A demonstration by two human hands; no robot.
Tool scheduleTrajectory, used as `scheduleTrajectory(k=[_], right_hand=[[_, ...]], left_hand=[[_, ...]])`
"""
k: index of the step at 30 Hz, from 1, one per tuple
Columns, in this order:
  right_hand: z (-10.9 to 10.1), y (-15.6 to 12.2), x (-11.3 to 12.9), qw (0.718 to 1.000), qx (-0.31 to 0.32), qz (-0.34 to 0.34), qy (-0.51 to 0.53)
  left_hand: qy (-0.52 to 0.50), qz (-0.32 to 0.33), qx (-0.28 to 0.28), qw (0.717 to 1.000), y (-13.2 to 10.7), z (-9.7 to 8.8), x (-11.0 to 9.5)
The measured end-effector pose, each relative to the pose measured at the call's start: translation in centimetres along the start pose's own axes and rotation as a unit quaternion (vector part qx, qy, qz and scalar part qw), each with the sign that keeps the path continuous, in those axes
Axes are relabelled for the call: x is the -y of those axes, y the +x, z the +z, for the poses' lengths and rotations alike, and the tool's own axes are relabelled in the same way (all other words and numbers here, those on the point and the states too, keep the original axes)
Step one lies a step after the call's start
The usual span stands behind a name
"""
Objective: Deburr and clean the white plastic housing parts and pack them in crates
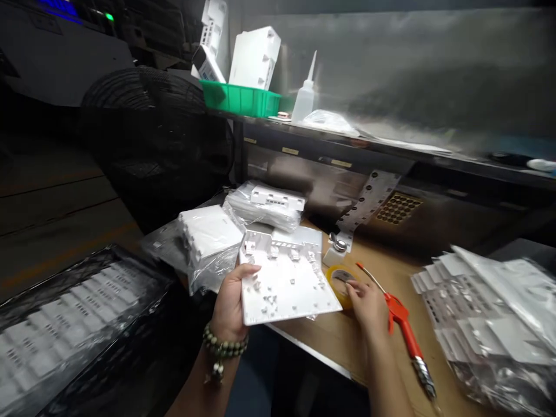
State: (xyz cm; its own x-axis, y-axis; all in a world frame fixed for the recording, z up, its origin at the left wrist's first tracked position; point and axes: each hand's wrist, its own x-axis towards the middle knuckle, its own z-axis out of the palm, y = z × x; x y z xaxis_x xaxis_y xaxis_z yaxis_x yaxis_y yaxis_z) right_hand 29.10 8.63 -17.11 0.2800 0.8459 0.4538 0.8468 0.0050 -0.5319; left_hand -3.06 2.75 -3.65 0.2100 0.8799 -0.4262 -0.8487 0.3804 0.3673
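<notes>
Left hand [231,298] clamps a white cover [284,295] over the counter's [315,343] front edge; right hand [368,302] (can't tell its grip) is beside it, at a yellow tape roll [333,286].

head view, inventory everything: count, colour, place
bench: 1, brown, centre right
shelf: 1, dark, above bench
housing: 1, white, front centre
panel: 1, white, behind housing
wrapped piles: 3, white, bench left, rear and right
tape roll: 1, yellow, right of housing
jar: 1, white, behind tape roll
air gun: 1, red, right of tape roll
strip: 1, pale, below shelf
dotted sheet: 1, gold, beside strip
basket: 1, green, on shelf
basket parts: several, mostly white, inside
bottle: 1, translucent, right of basket
fan: 1, black, left background
box: 1, black, lower left
box parts: many, white, inside
bracelet: 1, greenish, left wrist
left hand: 1, holding housing
right hand: 1, at tape roll
</notes>
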Motion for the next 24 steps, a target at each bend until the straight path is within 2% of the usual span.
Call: scheduleTrajectory(k=[3,6,8,10,12,14,15,17,19,20,22,24], right_hand=[[0.9,-0.3,-0.7,0.999,0.032,0.005,-0.024],[1.5,-0.1,-0.5,0.999,0.041,0.002,-0.032],[1.5,0.2,-0.9,0.998,0.045,-0.010,-0.033],[0.8,0.4,-2.1,0.999,0.023,0.000,-0.049],[-0.7,0.2,-4.3,0.996,-0.017,0.045,-0.081],[-2.5,-0.6,-7.0,0.985,-0.044,0.114,-0.119],[-3.4,-1.1,-8.4,0.978,-0.035,0.152,-0.139],[-4.8,-2.3,-11.1,0.960,0.024,0.222,-0.169],[-5.8,-3.1,-12.9,0.946,0.085,0.259,-0.174],[-6.2,-3.4,-13.4,0.944,0.105,0.267,-0.162],[-7.4,-3.8,-13.3,0.942,0.106,0.297,-0.117],[-8.9,-4.5,-12.1,0.936,0.058,0.347,-0.031]], left_hand=[[-0.029,0.036,-0.014,0.999,0.3,0.1,-0.1],[-0.034,0.120,-0.030,0.992,0.3,0.4,0.5],[-0.032,0.174,-0.030,0.984,0.4,0.6,0.7],[-0.031,0.195,-0.031,0.980,0.4,0.4,0.6],[-0.034,0.177,-0.037,0.983,0.4,0.0,0.3],[-0.043,0.131,-0.027,0.990,0.3,-0.7,-0.3],[-0.049,0.109,-0.013,0.993,0.2,-1.2,-0.7],[-0.056,0.082,0.026,0.995,0.2,-2.2,-1.4],[-0.056,0.081,0.053,0.994,0.3,-3.4,-2.2],[-0.054,0.081,0.053,0.994,0.5,-4.1,-2.6],[-0.045,0.075,0.020,0.996,0.9,-6.0,-3.1],[-0.029,0.054,-0.045,0.997,1.3,-8.4,-3.2]])
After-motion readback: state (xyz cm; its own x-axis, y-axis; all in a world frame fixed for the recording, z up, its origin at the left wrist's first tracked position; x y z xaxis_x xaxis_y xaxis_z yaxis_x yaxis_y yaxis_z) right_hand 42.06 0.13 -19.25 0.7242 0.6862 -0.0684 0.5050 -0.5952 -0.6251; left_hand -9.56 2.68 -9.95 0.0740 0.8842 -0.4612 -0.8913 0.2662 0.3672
